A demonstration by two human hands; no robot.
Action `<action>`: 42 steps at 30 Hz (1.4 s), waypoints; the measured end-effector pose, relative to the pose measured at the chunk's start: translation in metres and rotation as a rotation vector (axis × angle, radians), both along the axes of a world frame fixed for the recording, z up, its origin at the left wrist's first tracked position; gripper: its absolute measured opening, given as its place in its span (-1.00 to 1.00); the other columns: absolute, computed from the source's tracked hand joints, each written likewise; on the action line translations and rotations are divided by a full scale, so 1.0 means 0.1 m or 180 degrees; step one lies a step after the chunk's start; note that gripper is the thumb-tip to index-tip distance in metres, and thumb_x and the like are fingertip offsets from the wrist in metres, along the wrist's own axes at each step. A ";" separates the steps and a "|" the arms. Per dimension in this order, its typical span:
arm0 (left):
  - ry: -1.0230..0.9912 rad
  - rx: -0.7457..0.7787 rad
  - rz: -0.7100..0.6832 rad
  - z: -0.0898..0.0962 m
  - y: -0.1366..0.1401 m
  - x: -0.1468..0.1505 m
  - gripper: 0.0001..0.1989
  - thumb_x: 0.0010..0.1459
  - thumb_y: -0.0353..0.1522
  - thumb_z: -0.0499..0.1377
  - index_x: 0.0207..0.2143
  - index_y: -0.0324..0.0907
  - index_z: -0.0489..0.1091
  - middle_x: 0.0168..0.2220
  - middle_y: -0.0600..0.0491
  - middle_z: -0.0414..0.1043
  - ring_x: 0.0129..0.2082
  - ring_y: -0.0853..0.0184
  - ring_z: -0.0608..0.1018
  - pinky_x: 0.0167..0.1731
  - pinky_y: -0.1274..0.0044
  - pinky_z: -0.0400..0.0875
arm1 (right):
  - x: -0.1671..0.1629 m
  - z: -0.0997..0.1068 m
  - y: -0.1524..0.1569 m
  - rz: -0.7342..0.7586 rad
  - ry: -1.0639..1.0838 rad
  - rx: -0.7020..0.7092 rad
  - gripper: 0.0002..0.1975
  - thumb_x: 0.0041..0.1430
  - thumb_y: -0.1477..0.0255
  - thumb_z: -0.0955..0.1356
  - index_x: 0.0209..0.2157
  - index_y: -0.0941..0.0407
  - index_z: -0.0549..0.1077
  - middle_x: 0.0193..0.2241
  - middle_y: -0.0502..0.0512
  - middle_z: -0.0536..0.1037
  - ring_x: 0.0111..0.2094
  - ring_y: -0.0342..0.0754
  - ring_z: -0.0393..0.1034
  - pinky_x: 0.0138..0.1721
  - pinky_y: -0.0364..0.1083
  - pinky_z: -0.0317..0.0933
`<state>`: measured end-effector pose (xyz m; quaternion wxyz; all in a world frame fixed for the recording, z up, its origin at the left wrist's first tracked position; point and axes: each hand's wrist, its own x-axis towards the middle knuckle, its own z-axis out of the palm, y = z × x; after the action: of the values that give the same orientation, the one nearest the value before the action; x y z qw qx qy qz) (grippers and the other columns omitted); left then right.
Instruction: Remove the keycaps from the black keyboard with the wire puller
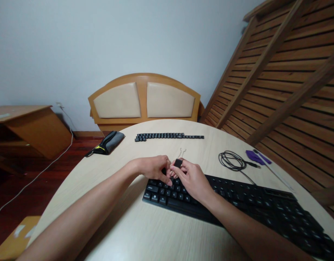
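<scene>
A black keyboard [180,203] lies at an angle on the table, its left end under my hands. My right hand [194,177] is closed on a keycap puller [178,163] with a small black grip; its two thin wire prongs point up and away from me. My left hand [156,168] is just beside it, over the keyboard's upper left corner, with fingers curled and thumb resting at the keys. Something dark shows between that thumb and the fingers, too hidden to name. Farther back, loose black keycaps [164,136] stand lined up in rows.
A coiled black cable [232,160] lies right of my hands, near a purple cloth [255,157] and a thin pale stick [275,170]. A folded grey and black pouch [109,142] sits at the rounded table's [123,235] left edge. Wooden slats [286,72] lean on the right.
</scene>
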<state>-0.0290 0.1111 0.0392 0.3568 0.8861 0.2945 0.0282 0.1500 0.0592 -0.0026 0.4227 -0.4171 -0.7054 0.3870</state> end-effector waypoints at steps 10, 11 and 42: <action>0.0078 0.0031 -0.0022 0.01 0.04 -0.06 -0.75 0.02 -0.19 0.30 -0.42 -0.21 0.52 -0.44 0.10 0.45 -0.36 0.31 0.46 -0.28 0.54 0.28 | 0.01 -0.07 0.07 -0.0268 0.0391 0.0058 -0.80 0.24 0.27 0.35 -0.23 0.11 0.47 -0.37 0.10 0.61 -0.35 0.00 0.55 -0.27 -0.08 0.40; 0.0108 0.0035 -0.0016 0.02 0.05 -0.09 -0.74 0.03 -0.18 0.29 -0.40 -0.21 0.52 -0.43 0.11 0.46 -0.36 0.32 0.46 -0.29 0.55 0.28 | 0.01 -0.08 0.08 -0.0348 0.0432 0.0062 -0.80 0.23 0.27 0.35 -0.24 0.11 0.46 -0.37 0.10 0.61 -0.35 0.00 0.55 -0.27 -0.08 0.41; 0.0712 0.1690 0.1149 -0.27 0.51 -0.47 -0.67 0.07 -0.15 0.26 -0.21 -0.20 0.47 -0.28 -0.05 0.57 -0.34 0.23 0.56 -0.39 0.53 0.33 | 0.00 -0.09 0.11 -0.0347 0.0412 -0.0133 -0.81 0.23 0.29 0.33 -0.30 0.13 0.45 -0.43 0.09 0.58 -0.38 -0.03 0.53 -0.28 -0.05 0.41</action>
<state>-0.0756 0.1617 0.0118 0.0684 0.8793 0.4662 0.0692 0.1500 0.0704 -0.0111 0.4790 -0.4378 -0.6446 0.4042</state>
